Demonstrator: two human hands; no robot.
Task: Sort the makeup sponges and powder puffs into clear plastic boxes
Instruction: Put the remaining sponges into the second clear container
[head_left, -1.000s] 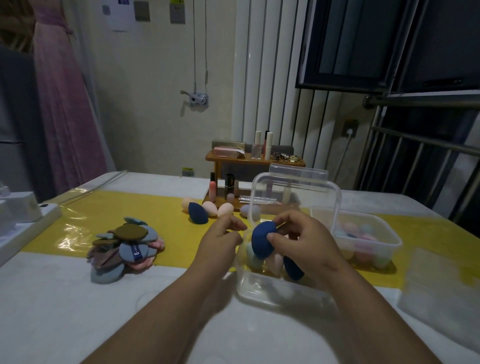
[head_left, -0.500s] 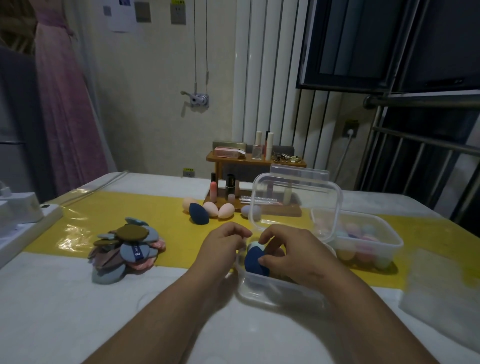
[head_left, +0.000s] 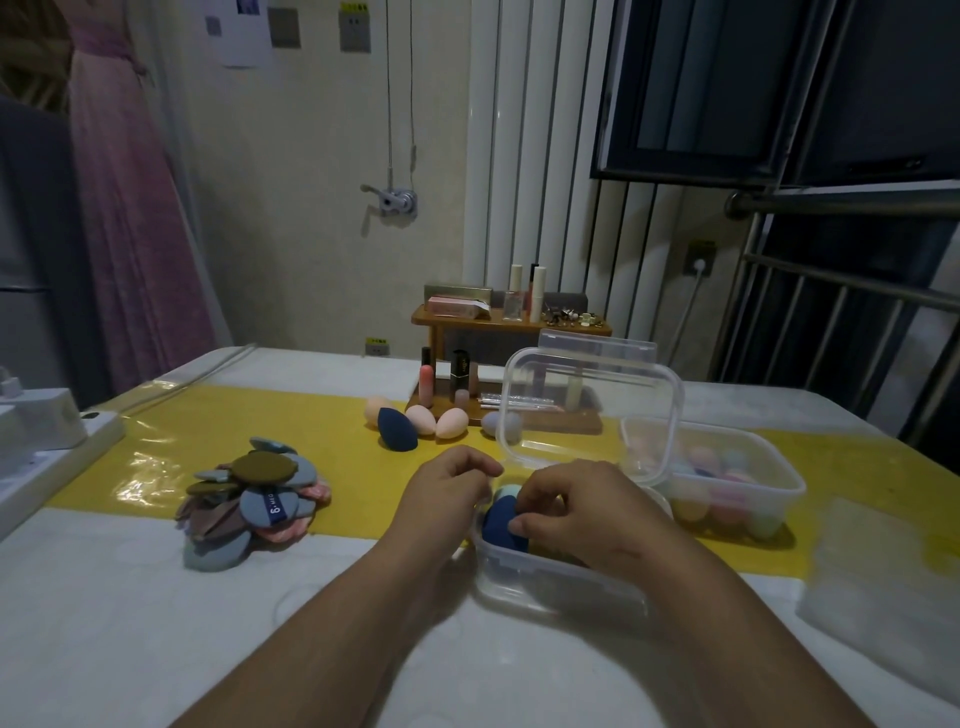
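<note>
**A:** Where is the navy sponge (head_left: 497, 522)?

**B:** Inside the open clear box (head_left: 550, 579), mid-bench (head_left: 130, 623) toward the near edge. The right hand (head_left: 582, 512) has its fingers curled round it, next to a pale green sponge (head_left: 506, 491) at the box's left wall.

**A:** And the left hand (head_left: 447, 499)?

**B:** Just beside the box's left rim, fingers curled. I cannot tell whether they grip anything.

**A:** The lid (head_left: 587, 410)?

**B:** Upright at the box's far side.

**A:** What else?

**B:** A second box (head_left: 779, 499) of pastel sponges sits toward the right edge. Five loose sponges (head_left: 421, 420) lie in a row toward the far edge. The powder puffs (head_left: 254, 501) are piled toward the left edge.
</note>
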